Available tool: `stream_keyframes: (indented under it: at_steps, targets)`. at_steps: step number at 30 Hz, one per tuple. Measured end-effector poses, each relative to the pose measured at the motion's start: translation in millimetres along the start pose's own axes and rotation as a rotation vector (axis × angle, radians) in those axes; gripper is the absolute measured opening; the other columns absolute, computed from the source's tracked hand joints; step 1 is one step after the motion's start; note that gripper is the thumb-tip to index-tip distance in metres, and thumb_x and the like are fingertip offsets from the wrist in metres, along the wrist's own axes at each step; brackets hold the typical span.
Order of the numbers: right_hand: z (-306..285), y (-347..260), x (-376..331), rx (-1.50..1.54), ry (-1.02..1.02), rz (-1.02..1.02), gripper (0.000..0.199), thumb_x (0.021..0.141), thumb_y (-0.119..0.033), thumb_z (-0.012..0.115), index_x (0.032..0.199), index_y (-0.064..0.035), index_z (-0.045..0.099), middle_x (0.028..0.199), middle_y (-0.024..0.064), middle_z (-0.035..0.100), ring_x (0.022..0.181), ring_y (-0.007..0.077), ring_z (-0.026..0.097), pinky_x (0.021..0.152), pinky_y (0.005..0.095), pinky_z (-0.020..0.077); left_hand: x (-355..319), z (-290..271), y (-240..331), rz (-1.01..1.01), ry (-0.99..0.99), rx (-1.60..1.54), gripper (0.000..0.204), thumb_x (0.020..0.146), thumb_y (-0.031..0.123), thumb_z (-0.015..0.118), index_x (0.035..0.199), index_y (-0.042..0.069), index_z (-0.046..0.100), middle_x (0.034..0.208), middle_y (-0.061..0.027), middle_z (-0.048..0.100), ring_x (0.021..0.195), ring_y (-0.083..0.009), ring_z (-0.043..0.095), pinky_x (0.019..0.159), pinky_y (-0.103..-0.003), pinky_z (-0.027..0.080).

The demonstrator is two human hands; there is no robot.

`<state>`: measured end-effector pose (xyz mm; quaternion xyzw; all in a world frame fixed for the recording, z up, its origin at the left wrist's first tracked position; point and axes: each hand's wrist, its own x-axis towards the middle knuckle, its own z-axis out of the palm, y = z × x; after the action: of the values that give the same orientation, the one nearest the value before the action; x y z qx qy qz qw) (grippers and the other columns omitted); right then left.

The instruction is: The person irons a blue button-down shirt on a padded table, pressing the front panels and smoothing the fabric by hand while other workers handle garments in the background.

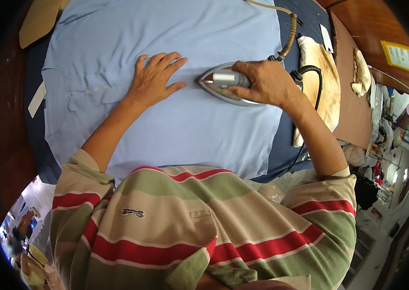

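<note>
Ironing light-blue garment (180, 135): right hand (268, 82) gripping iron (224, 77), left hand (154, 81) splayed palm-down, holding nothing. Best: tension fabric between hands, glide flat, black cord (319, 89) clear beyond right hand.

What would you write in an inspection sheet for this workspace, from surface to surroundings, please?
Surface: dark blue cloth, largely covered.
Work things: light blue fabric garment, spread out; grey pointed metal iron on it.
Clutter: stained cream cloth at right; white rectangular card at left.
Hands: bare left hand on the garment, fingers spread; bare right hand grips the iron's handle.
Cables: black cord curving over the cream cloth; brown wrapped hose or cord above.
Surroundings: yellow-bordered paper notice, upper right.
</note>
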<state>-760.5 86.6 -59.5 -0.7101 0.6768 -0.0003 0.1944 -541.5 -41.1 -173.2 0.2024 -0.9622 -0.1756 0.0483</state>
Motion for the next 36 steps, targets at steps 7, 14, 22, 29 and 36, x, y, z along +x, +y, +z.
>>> stream_keyframes:
  at_steps: [7, 14, 22, 29, 36]
  targets:
    - [3.8, -13.2, 18.3, 0.051, 0.106, 0.121, 0.04, 0.078, -0.04, 0.061, 0.091, -0.0032, 0.059, 0.062, 0.0166, 0.061, 0.06, 0.0328, 0.062, 0.055, 0.0393, 0.0496, -2.0, 7.2, -4.7, -0.031, -0.017, 0.049, 0.067, 0.076, 0.042, 0.065, 0.135, 0.023, 0.038, 0.134, 0.0054, 0.038, 0.122, -0.0179, 0.036, 0.103, -0.051, 0.017]
    - [0.3, -19.7, 4.9, 0.03, -0.012, 0.177, 0.044, 0.081, -0.046, 0.057, 0.085, -0.0019, 0.058, 0.06, 0.0158, 0.06, 0.06, 0.0337, 0.061, 0.055, 0.0425, 0.049, -2.0, 8.1, -4.7, -0.072, -0.007, 0.033, 0.079, 0.076, 0.044, 0.065, 0.141, 0.025, 0.026, 0.134, 0.0029, 0.042, 0.124, -0.017, 0.035, 0.104, -0.05, 0.016]
    - [7.1, -24.5, 9.4, 0.05, 0.088, 0.163, 0.043, 0.081, -0.044, 0.058, 0.085, -0.001, 0.056, 0.059, 0.0157, 0.06, 0.059, 0.0334, 0.061, 0.054, 0.042, 0.0489, -0.9, 7.3, -5.0, -0.101, -0.056, -0.001, 0.085, 0.075, 0.042, 0.067, 0.143, 0.022, 0.02, 0.135, 0.003, 0.042, 0.124, -0.0157, 0.035, 0.106, -0.048, 0.013]
    - [9.2, -28.2, 5.1, 0.054, 0.101, 0.187, 0.042, 0.081, -0.043, 0.058, 0.087, -0.0014, 0.057, 0.06, 0.0157, 0.06, 0.058, 0.0337, 0.061, 0.053, 0.0422, 0.0488, -0.9, 8.2, -6.3, -0.083, -0.022, -0.056, 0.086, 0.076, 0.042, 0.067, 0.144, 0.02, 0.018, 0.133, 0.0027, 0.044, 0.123, -0.0154, 0.036, 0.104, -0.048, 0.015]
    - [6.2, -39.5, 13.0, 0.111, 0.142, 0.289, 0.043, 0.081, -0.044, 0.058, 0.087, -0.0014, 0.057, 0.064, 0.016, 0.061, 0.062, 0.0339, 0.061, 0.055, 0.0423, 0.0488, 0.2, 7.2, -7.8, -0.081, -0.032, -0.071, 0.088, 0.075, 0.04, 0.068, 0.143, 0.016, 0.019, 0.133, 0.002, 0.044, 0.123, -0.0166, 0.036, 0.104, -0.049, 0.015]
